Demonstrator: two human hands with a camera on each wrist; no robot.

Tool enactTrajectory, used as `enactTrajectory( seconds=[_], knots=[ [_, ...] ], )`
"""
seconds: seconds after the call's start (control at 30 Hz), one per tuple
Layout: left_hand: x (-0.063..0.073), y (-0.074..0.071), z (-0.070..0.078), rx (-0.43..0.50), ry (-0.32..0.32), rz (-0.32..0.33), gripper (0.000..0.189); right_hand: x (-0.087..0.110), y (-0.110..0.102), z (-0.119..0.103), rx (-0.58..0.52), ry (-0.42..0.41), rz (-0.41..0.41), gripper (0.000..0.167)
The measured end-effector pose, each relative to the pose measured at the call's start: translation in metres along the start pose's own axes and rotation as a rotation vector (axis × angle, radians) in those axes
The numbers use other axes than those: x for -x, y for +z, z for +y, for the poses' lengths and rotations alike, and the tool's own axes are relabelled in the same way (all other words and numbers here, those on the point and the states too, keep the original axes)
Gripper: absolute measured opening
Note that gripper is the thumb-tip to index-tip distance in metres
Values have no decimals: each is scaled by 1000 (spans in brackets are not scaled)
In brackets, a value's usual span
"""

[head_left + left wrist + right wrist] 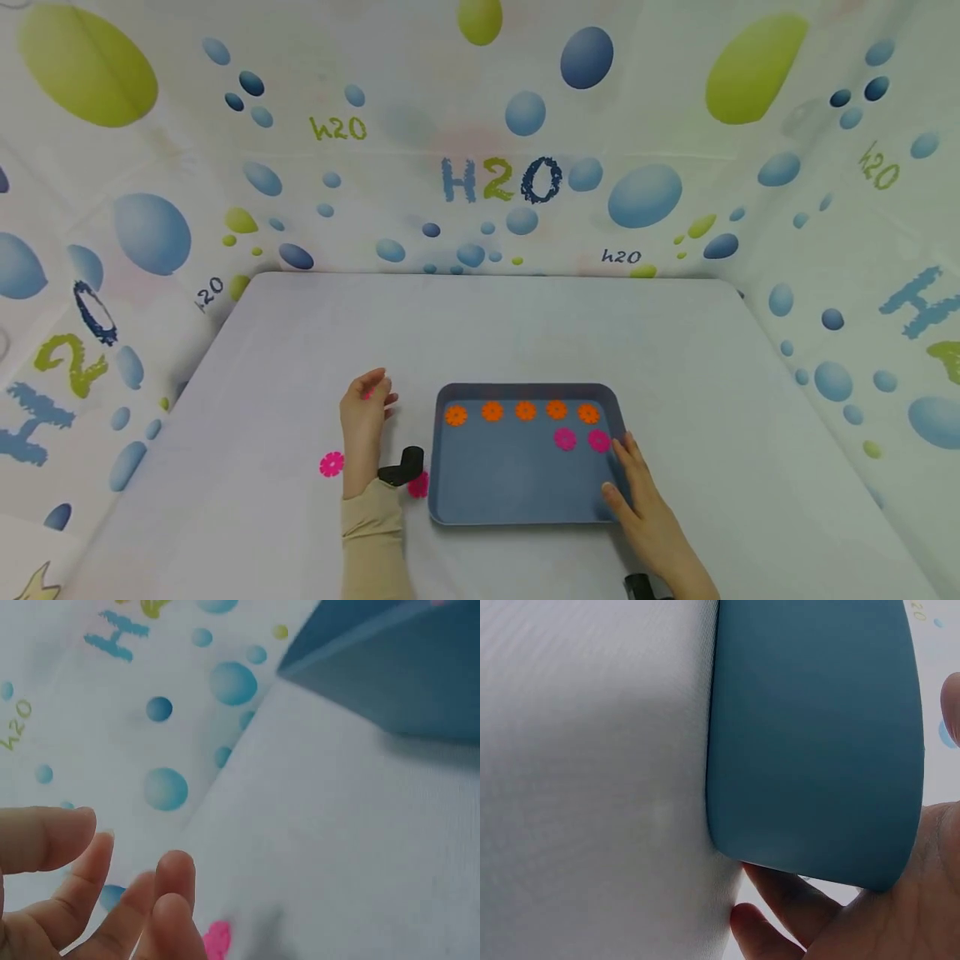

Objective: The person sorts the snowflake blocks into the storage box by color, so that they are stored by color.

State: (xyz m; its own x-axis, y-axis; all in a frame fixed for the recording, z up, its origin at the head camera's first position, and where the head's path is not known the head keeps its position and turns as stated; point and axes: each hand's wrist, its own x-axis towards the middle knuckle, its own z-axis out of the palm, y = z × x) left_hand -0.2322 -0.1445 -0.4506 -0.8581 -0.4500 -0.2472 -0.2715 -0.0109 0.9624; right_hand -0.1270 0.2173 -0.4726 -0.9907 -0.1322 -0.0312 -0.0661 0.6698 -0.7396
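Note:
My left hand (367,417) hovers left of the tray, over a pink flower-shaped piece (367,394) that its fingers partly cover. In the left wrist view the thumb and fingers (174,922) are apart, with nothing between them; a pink piece (217,940) shows just past the fingertips. My right hand (648,508) holds the right side of the blue-grey tray (517,496), thumb over the rim and fingers along the outer wall. Inside the tray, orange flower pieces (526,410) form a row along the far side, with two pink flower pieces (599,441) below its right end.
Another pink flower (332,464) lies on the white table (495,325) left of my left forearm. One more pink flower (418,485) is between that forearm and the tray, partly hidden by the black wrist camera (405,467). A printed curtain (405,217) surrounds the table.

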Motion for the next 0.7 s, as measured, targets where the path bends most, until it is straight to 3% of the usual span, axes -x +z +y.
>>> enactTrajectory(
  seconds=[0.37,0.57,0.7],
  knots=[
    [-10,-8,-23,-128,37,165,44,1,1,-1,14,20,-3,61],
    [-16,-5,-31,-333,147,185,47,1,1,-1,27,29,7,61],
    [-15,-3,-30,-422,157,182,45,1,1,-1,27,30,4,61]
  ],
)
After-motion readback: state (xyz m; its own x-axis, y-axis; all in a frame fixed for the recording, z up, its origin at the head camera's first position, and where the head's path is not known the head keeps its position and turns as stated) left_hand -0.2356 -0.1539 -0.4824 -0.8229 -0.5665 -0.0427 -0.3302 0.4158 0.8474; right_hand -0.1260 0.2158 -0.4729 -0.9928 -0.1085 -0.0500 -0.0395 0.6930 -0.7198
